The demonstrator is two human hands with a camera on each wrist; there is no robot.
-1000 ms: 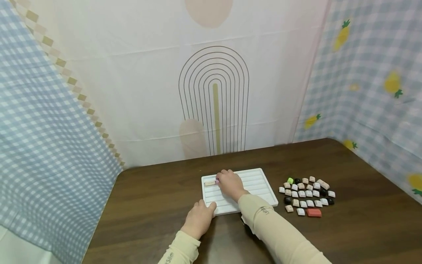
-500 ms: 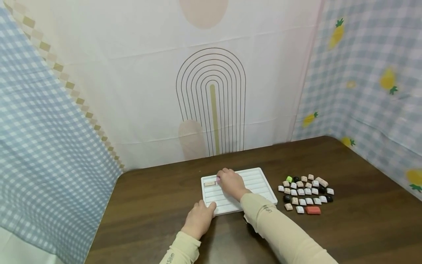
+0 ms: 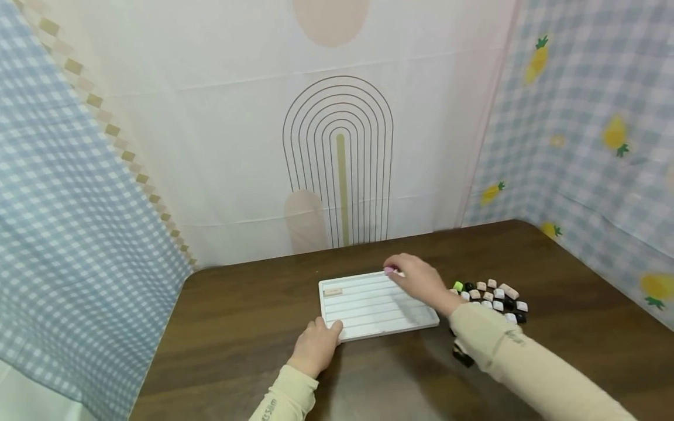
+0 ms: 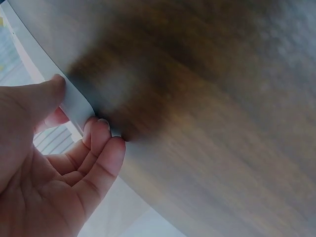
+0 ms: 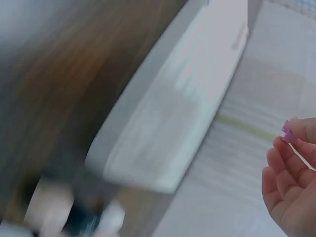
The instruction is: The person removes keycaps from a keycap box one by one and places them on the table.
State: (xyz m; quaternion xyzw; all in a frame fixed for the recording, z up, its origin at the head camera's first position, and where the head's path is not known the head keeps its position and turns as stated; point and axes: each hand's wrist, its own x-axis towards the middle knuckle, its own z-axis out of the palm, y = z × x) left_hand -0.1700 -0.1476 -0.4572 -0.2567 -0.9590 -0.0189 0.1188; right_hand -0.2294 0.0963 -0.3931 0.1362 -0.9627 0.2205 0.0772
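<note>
A white ridged tray [image 3: 379, 310] lies on the table, with one long beige keycap [image 3: 333, 292] in its back row at the left. My left hand [image 3: 315, 346] grips the tray's front left corner; in the left wrist view the thumb sits on the outer wall and the fingers bend around the corner. Over the tray's back edge, right of its middle, my right hand [image 3: 418, 282] pinches a small pink keycap [image 5: 288, 132] between thumb and fingertips. The right wrist view shows that keycap raised, with the tray blurred beyond.
Right of the tray lie several loose keycaps, among them a green keycap [image 3: 458, 286], a black keycap [image 3: 509, 304] and a long beige keycap [image 3: 508, 291]. My right sleeve [image 3: 495, 339] covers part of that group. Patterned cloths [image 3: 237, 146] hang behind and beside the brown table [image 3: 237, 327].
My right hand has lifted away from beside the long beige keycap and moved right across the tray, carrying the pink keycap. The left hand stays at the tray's corner.
</note>
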